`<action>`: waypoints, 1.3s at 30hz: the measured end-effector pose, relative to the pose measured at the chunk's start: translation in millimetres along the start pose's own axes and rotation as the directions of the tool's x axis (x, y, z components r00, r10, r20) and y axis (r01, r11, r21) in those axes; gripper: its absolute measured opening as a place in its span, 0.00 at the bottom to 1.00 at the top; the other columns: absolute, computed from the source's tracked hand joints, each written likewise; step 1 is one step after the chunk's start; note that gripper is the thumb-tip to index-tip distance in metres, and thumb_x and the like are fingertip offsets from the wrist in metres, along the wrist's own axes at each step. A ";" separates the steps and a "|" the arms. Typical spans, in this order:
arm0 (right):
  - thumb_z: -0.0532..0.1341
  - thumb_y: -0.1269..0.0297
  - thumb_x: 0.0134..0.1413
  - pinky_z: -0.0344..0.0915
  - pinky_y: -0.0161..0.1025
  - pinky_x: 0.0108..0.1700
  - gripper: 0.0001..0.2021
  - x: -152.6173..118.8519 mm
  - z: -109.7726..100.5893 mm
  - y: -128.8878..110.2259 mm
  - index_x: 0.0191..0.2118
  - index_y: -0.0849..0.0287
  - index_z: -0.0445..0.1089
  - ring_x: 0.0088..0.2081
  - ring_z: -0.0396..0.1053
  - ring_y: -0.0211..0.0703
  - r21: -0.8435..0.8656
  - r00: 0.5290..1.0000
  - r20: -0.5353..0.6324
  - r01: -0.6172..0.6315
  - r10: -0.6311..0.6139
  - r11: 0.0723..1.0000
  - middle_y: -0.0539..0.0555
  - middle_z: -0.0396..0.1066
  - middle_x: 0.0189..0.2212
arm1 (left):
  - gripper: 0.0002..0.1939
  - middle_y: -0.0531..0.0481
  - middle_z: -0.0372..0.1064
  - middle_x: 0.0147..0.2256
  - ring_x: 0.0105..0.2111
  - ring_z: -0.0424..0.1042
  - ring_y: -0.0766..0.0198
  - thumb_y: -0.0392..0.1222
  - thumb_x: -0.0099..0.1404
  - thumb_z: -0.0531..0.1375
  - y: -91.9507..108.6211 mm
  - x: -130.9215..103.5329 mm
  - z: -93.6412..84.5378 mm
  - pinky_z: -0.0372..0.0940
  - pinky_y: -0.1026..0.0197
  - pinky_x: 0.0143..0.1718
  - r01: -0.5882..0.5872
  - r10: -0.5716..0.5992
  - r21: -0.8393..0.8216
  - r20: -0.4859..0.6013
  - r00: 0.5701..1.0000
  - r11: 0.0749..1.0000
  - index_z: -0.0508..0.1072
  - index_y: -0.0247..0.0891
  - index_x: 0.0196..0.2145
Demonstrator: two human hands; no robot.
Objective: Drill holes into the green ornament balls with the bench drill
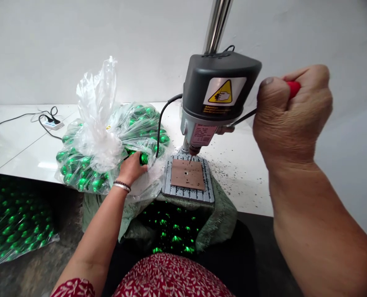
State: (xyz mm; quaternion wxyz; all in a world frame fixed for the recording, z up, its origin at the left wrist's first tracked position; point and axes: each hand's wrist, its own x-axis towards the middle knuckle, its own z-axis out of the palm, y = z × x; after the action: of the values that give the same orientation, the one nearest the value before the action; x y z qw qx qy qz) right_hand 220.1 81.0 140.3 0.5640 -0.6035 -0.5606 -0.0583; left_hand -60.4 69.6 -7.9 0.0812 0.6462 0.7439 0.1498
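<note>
My right hand (294,111) is closed around the red-knobbed feed lever (243,117) of a small bench drill press (222,86). Below its chuck, the thin drill bit (190,159) points down at a brown square board (186,178) with a round hole, lying on the grooved metal base (167,181). At the mouth of a clear plastic bag (98,136), my left hand (132,168) has its thumb and fingers closed about a shiny green ball (144,158). Some of those fingers are hidden behind the hand. Many similar green balls fill the bag.
Beneath the drill base hangs an open green woven sack (219,218) holding green balls. Another clear bag of green balls (16,222) stands low at the left. A power strip (53,124) with cables lies on the white table (22,136); dark shavings are scattered right of the drill.
</note>
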 end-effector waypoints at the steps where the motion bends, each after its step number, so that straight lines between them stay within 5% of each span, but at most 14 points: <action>1: 0.51 0.59 0.59 0.53 0.38 0.38 0.12 0.1 0.0 -0.1 0.34 0.63 0.63 0.32 0.60 0.28 0.003 1.000 0.003 0.001 -0.001 1.000 0.45 0.58 0.26 | 0.25 0.39 0.73 0.45 0.44 0.72 0.47 0.45 0.55 0.62 -0.7 -7.1 -3.8 0.65 0.53 0.43 0.011 -0.016 -0.113 -0.040 0.999 0.993 0.70 0.36 0.51; 3: 0.51 0.59 0.60 0.52 0.38 0.38 0.12 0.2 0.0 -0.2 0.34 0.63 0.63 0.31 0.58 0.27 0.015 1.000 0.003 0.005 -0.005 1.000 0.44 0.57 0.26 | 0.27 0.44 0.74 0.43 0.41 0.73 0.54 0.47 0.55 0.62 -0.7 -23.0 -9.0 0.66 0.56 0.41 0.040 -0.067 -0.454 -0.045 0.997 0.890 0.69 0.38 0.52; 6: 0.52 0.59 0.60 0.52 0.37 0.38 0.12 0.3 0.3 1.2 0.34 0.63 0.63 0.29 0.55 0.27 0.033 1.000 0.000 0.019 -0.019 0.999 0.45 0.57 0.26 | 0.30 0.49 0.73 0.38 0.32 0.74 0.63 0.48 0.56 0.62 5.2 -44.5 -8.4 0.66 0.63 0.33 0.179 -0.056 -0.902 0.171 0.984 0.394 0.64 0.41 0.56; 9: 0.52 0.58 0.60 0.53 0.36 0.38 0.12 0.3 1.7 4.2 0.34 0.63 0.62 0.28 0.54 0.26 0.047 0.999 -0.004 0.041 -0.041 0.998 0.45 0.57 0.26 | 0.33 0.50 0.73 0.36 0.28 0.74 0.65 0.46 0.53 0.63 17.8 -56.4 -0.6 0.65 0.66 0.29 0.332 0.130 -0.942 0.323 0.938 -0.052 0.62 0.42 0.56; 13: 0.53 0.56 0.60 0.58 0.36 0.39 0.13 0.8 5.7 9.9 0.34 0.62 0.61 0.27 0.54 0.26 0.094 0.997 -0.032 0.067 -0.064 0.993 0.45 0.57 0.25 | 0.36 0.50 0.72 0.38 0.32 0.75 0.64 0.43 0.50 0.67 37.6 -58.6 10.5 0.65 0.66 0.28 0.389 0.236 -0.897 0.340 0.910 -0.210 0.61 0.46 0.56; 17: 0.52 0.53 0.59 0.60 0.36 0.41 0.14 1.7 8.8 14.8 0.33 0.61 0.58 0.27 0.55 0.26 0.133 0.995 -0.039 0.098 -0.094 0.986 0.44 0.56 0.24 | 0.34 0.51 0.70 0.39 0.31 0.71 0.68 0.46 0.51 0.67 56.6 -54.3 20.6 0.63 0.67 0.29 0.348 0.146 -0.935 0.337 0.930 -0.060 0.63 0.46 0.55; 20: 0.52 0.52 0.59 0.60 0.35 0.40 0.14 1.9 8.2 14.1 0.34 0.60 0.57 0.28 0.55 0.26 0.155 0.994 -0.027 0.112 -0.109 0.982 0.44 0.57 0.26 | 0.28 0.50 0.70 0.41 0.36 0.70 0.65 0.47 0.52 0.66 67.7 -49.9 28.7 0.64 0.63 0.38 0.184 0.029 -0.930 0.204 0.979 0.320 0.68 0.41 0.50; 22: 0.53 0.54 0.59 0.58 0.34 0.40 0.13 1.9 6.6 10.6 0.33 0.60 0.56 0.28 0.54 0.27 0.181 0.995 -0.026 0.103 -0.100 0.978 0.45 0.58 0.26 | 0.27 0.48 0.70 0.43 0.42 0.69 0.61 0.45 0.51 0.66 71.7 -46.7 33.7 0.63 0.59 0.46 0.040 0.049 -0.819 0.083 0.995 0.573 0.69 0.38 0.49; 25: 0.53 0.58 0.60 0.56 0.34 0.40 0.11 2.0 3.2 2.7 0.32 0.60 0.54 0.28 0.53 0.28 0.172 1.000 0.018 0.017 -0.021 0.985 0.45 0.57 0.26 | 0.29 0.46 0.70 0.43 0.42 0.70 0.59 0.43 0.51 0.66 73.0 -41.6 39.9 0.63 0.56 0.47 -0.067 0.125 -0.651 0.043 0.991 0.756 0.66 0.36 0.50; 30: 0.54 0.59 0.60 0.52 0.34 0.38 0.11 2.8 -0.5 -5.2 0.31 0.59 0.53 0.28 0.52 0.29 0.158 0.997 0.063 -0.048 0.039 0.986 0.45 0.55 0.25 | 0.26 0.47 0.71 0.40 0.38 0.70 0.60 0.43 0.52 0.64 72.6 -32.4 43.8 0.65 0.57 0.42 -0.126 0.190 -0.536 0.067 0.979 0.835 0.65 0.36 0.48; 39: 0.54 0.60 0.59 0.51 0.34 0.36 0.11 1.4 -0.5 -2.5 0.30 0.58 0.52 0.27 0.51 0.29 0.181 0.999 0.041 0.001 -0.008 0.984 0.45 0.55 0.24 | 0.28 0.41 0.68 0.52 0.50 0.68 0.56 0.44 0.58 0.60 73.1 -20.1 40.5 0.62 0.54 0.53 -0.153 0.278 -0.628 0.104 0.955 0.763 0.64 0.34 0.56</action>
State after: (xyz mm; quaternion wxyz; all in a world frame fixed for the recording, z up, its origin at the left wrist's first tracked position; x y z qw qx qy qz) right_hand 219.0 80.8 143.0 0.6045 -0.5498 -0.5765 0.0040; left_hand 23.9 63.4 -23.5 0.3395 0.6774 0.5638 0.3286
